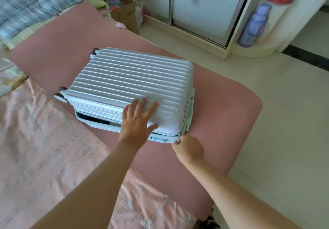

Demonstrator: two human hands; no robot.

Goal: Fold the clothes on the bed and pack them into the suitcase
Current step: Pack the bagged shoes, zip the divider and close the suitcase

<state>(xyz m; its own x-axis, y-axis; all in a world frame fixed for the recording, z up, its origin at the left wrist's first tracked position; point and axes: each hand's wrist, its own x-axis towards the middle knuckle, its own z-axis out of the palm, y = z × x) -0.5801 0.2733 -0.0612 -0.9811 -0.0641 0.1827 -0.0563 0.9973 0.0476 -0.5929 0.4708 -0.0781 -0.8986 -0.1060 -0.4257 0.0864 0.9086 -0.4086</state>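
The suitcase (131, 79) is laid flat on the pink bed (222, 115), its lid nearly down. The lid is pressed by the left hand (137, 122), fingers spread straight. The zipper pull (179, 136) at the near right corner is pinched by the right hand (188, 150).

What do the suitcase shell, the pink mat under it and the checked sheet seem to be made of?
Suitcase shell: probably hard plastic, pale blue, satin sheen; its moulded ribs show no dent under the left hand. Pink mat: matte fabric or foam, no shine. Checked sheet: likely satin-like cloth; glossy folds catch light. The right hand pinches the zipper pull, too small to judge.
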